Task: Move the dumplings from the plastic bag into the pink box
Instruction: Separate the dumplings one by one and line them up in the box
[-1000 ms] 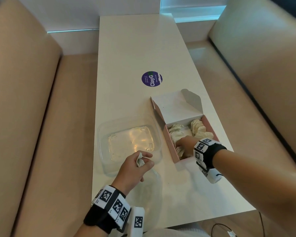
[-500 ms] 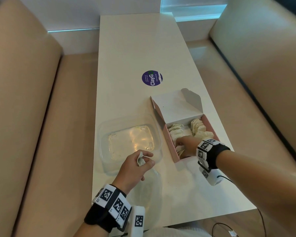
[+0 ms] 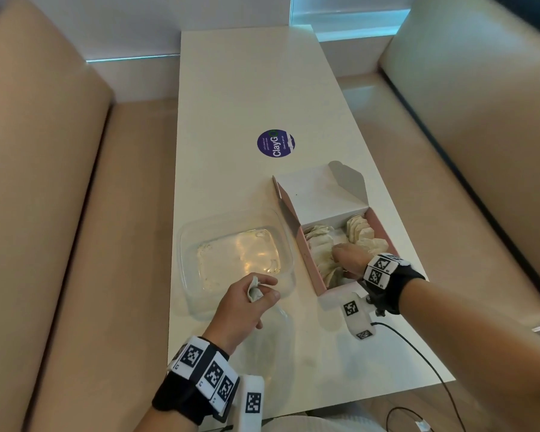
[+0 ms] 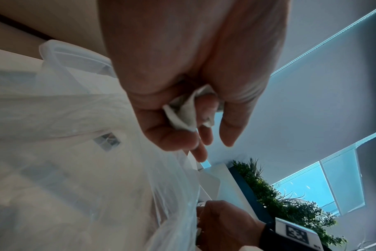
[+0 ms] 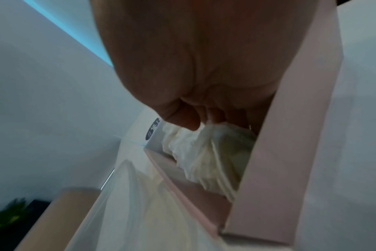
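holding one dumpling (image 3: 255, 292) in the left hand (image 3: 242, 308), fingers and thumb curled round it, above the near rim of the clear plastic container (image 3: 200, 294) on the white table (image 3: 247, 88). item: dumpling, pale, pleated, folded skin; judged light, soft and easily torn or squashed, possibly a little tacky; best taken with a loose pinch across the plump body, not by the thin frilled edge. orientation in the left hand: largely hidden by the fingers; in the left wrist view a folded edge pokes out between thumb and fingertips (image 4: 225, 134), so the long axis cannot be told with confidence. right hand (image 3: 349, 263): down inside the pink box (image 3: 309, 266), fingers bent onto the dumplings in the box (image 3: 320, 244); whether it pinches one or only presses it into place cannot be told. stock in box: a row on the left side running roughly along the box's length, and a tighter stack at the far right standing on edge (image 3: 357, 229). plastic bag (image 4: 97, 169): thin, clear, crumpled on the table near the left wrist, just beside the container; contents not legible. lid of the box stands open at the far end.
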Available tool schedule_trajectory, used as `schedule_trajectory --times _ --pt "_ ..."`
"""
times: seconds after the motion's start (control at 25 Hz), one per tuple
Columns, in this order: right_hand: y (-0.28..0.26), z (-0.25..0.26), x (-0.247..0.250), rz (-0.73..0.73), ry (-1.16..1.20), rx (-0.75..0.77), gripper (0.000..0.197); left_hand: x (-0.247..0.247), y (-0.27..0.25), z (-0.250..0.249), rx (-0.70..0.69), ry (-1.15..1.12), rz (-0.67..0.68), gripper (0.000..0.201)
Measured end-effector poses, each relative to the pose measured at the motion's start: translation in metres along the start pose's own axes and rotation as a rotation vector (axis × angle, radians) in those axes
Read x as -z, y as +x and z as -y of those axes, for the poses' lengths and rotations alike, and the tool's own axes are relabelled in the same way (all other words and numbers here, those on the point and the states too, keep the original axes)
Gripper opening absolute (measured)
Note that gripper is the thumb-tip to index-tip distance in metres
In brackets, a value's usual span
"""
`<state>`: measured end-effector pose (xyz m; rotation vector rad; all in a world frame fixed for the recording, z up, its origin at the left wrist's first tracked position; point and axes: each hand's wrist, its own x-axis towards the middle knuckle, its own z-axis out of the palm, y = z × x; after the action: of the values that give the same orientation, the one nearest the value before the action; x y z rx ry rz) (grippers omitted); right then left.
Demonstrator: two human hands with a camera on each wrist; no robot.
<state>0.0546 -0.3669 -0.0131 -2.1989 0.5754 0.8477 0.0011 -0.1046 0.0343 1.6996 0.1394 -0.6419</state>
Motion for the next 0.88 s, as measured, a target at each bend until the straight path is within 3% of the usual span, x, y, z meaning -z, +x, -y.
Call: schedule_trajectory --times 0.12,0.2,0.28,0.36,0.44,0.48,0.64,0.76,0.88 --pt "0.002 0.003 0.004 -0.011 0.121 0.012 0.040 0.000 -0.001 -0.003 0.021 -0.047 0.000 0.012" --pt "-0.006 0.010 0.006 -0.197 0.022 0.016 0.041 0.002 -0.002 -0.007 0.071 -0.224 0.007 0.014" --pt "-0.028 0.023 0.002 -0.389 -0.009 0.192 0.035 0.004 -0.003 -0.014 0.128 -0.491 0.013 0.022" --pt "-0.065 0.044 -0.012 -0.328 0.035 0.490 0.023 0.006 -0.001 -0.021 0.152 -0.740 0.013 0.029" --pt "-0.101 0.065 -0.033 -0.123 0.063 0.633 0.024 0.007 0.000 -0.026 0.147 -0.882 0.024 0.041" --pt "-0.110 0.074 -0.043 -0.078 0.070 0.657 0.028 0.007 0.000 -0.029 0.139 -0.908 0.029 0.042" --pt "-0.105 0.084 -0.061 -0.183 0.008 0.629 0.039 0.005 -0.002 -0.034 0.118 -0.944 0.056 0.041" --pt "-0.102 0.082 -0.058 -0.193 -0.025 0.622 0.029 0.008 -0.004 -0.032 0.121 -1.004 0.089 0.048" --pt "-0.100 0.076 -0.052 -0.147 0.165 0.634 0.017 0.011 -0.004 -0.026 0.104 -0.982 0.097 0.048"
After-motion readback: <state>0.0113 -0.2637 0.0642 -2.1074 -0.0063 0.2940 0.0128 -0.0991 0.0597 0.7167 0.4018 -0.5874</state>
